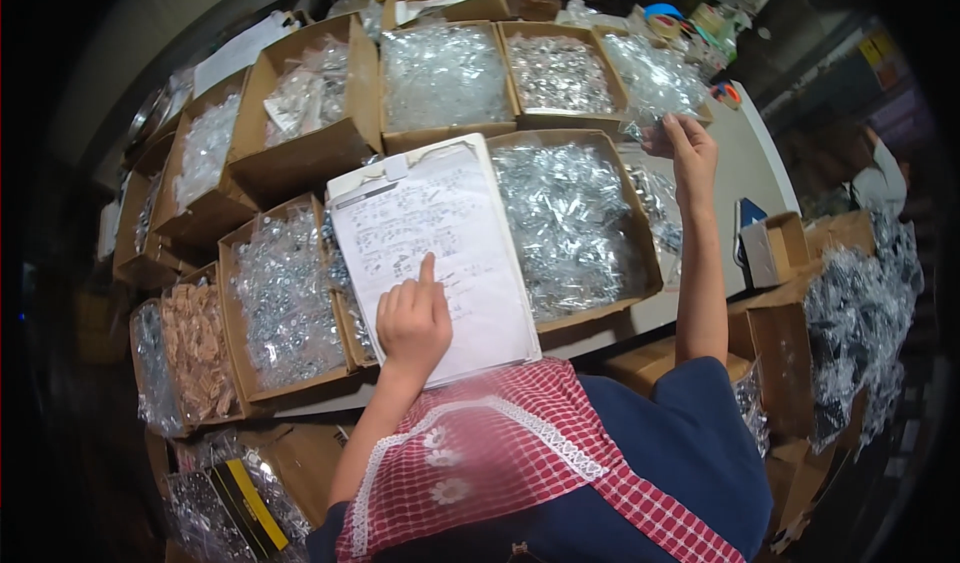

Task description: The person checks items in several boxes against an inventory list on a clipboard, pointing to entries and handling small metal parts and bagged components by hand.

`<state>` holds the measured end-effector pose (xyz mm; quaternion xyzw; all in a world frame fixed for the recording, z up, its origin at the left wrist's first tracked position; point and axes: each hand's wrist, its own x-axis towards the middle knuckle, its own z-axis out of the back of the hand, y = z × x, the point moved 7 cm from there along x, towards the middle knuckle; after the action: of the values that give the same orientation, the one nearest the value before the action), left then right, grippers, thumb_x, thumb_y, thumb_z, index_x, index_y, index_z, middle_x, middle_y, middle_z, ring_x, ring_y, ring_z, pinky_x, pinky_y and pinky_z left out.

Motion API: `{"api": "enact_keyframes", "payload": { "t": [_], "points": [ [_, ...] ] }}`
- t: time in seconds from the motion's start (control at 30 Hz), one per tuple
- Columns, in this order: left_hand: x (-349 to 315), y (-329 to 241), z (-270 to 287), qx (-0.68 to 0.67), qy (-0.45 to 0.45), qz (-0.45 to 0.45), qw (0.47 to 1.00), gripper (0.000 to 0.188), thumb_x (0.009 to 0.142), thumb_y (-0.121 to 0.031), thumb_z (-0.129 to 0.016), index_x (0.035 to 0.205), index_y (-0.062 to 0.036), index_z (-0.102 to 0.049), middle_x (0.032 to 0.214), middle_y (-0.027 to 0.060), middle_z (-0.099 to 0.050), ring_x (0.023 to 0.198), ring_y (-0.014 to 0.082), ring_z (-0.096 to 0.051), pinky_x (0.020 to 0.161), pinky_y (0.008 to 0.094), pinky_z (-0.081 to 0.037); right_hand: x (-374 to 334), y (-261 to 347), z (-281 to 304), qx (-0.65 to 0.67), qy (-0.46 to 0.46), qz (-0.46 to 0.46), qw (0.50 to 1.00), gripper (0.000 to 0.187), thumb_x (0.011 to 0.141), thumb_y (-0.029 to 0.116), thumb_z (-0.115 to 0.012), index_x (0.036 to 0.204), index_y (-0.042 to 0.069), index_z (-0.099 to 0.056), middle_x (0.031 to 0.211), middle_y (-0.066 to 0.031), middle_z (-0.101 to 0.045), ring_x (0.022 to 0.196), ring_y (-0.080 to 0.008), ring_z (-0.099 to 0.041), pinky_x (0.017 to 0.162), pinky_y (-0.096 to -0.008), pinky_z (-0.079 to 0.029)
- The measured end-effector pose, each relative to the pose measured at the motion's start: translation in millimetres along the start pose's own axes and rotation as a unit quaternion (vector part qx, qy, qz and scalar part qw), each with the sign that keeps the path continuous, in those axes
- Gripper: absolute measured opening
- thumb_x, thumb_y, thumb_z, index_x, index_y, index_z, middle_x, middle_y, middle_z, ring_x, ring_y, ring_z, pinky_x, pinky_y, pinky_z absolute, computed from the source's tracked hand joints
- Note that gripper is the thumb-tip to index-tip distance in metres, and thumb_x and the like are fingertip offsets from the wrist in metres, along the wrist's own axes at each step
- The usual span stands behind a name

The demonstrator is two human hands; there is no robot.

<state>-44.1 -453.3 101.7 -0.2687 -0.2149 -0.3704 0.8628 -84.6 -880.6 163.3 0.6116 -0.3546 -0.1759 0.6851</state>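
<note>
My left hand (413, 321) rests on a clipboard (536, 343) that holds a white sheet (470, 308) of handwriting. Its index finger is stretched out and touches the writing; the other fingers are curled, with nothing seen in them. The clipboard leans over the open boxes in front of me. At the far right, my right hand (692, 153) is raised with thumb and fingers pinched on a small clear plastic bag (640, 129) of small parts. That bag is held just over the front edge of a carton of clear bags (655, 71). What lies inside it is too small to name.
Cardboard boxes of bagged metal parts crowd the table, among them a large one (565, 228) right of the clipboard. Brown pieces (195, 338) fill a box at left. Orange-handled scissors (727, 93) lie far right. More cartons (785, 348) and grey plastic bags (860, 313) stand at right.
</note>
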Motion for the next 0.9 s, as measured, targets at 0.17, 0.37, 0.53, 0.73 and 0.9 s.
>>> {"api": "enact_keyframes", "payload": {
  "t": [0.17, 0.37, 0.53, 0.73, 0.9],
  "points": [
    [-3.2, 0.3, -1.9, 0.000, 0.009, 0.000, 1.000, 0.041, 0.087, -0.004, -0.064, 0.127, 0.0015, -0.064, 0.070, 0.0089, -0.056, 0.064, 0.0257, -0.053, 0.063, 0.0376, -0.042, -12.1, 1.4, 62.4, -0.311, -0.126, 0.093, 0.938, 0.029, 0.098, 0.026, -0.059, 0.096, 0.000, -0.070, 0.079, -0.0105, -0.073, 0.074, -0.0210, -0.072, 0.068, -0.0324, -0.057],
    [1.7, -2.2, 0.9, 0.022, 0.018, -0.023, 0.999, 0.039, 0.087, -0.008, -0.065, 0.125, 0.0025, -0.065, 0.072, 0.0084, -0.059, 0.065, 0.0244, -0.055, 0.064, 0.0364, -0.043, -17.1, -71.3, 121.2, -0.610, -0.031, 0.060, 0.790, 0.032, 0.094, 0.032, -0.057, 0.106, 0.005, -0.070, 0.102, -0.0208, -0.071, 0.094, -0.0357, -0.069, 0.080, -0.0433, -0.053],
    [-1.9, 5.2, 5.8, -0.012, 0.001, -0.011, 1.000, 0.039, 0.086, -0.008, -0.065, 0.124, 0.0023, -0.065, 0.070, 0.0073, -0.056, 0.064, 0.0231, -0.054, 0.064, 0.0349, -0.043, -59.3, -52.8, 37.7, -0.413, 0.022, 0.046, 0.909, 0.031, 0.092, 0.022, -0.061, 0.114, 0.001, -0.068, 0.107, -0.0157, -0.073, 0.100, -0.0286, -0.070, 0.087, -0.0363, -0.052],
    [-4.8, 8.6, 9.4, -0.043, -0.011, 0.000, 0.999, 0.039, 0.086, -0.008, -0.065, 0.123, 0.0023, -0.065, 0.070, 0.0078, -0.056, 0.063, 0.0236, -0.053, 0.064, 0.0353, -0.043, -112.3, 15.3, -94.5, -0.332, 0.122, 0.159, 0.922, 0.023, 0.090, 0.003, -0.064, 0.111, 0.001, -0.070, 0.108, -0.0158, -0.072, 0.100, -0.0254, -0.070, 0.085, -0.0330, -0.053],
    [-5.5, 11.1, 14.7, -0.087, -0.004, -0.002, 0.996, 0.028, 0.086, -0.007, -0.066, 0.113, 0.0007, -0.069, 0.071, 0.0102, -0.063, 0.064, 0.0247, -0.058, 0.063, 0.0357, -0.045, -167.8, 38.4, -187.0, -0.274, 0.302, 0.279, 0.869, 0.042, 0.075, -0.004, -0.064, 0.116, 0.004, -0.065, 0.119, -0.0139, -0.067, 0.109, -0.0331, -0.062, 0.096, -0.0419, -0.048]
  ]
}}
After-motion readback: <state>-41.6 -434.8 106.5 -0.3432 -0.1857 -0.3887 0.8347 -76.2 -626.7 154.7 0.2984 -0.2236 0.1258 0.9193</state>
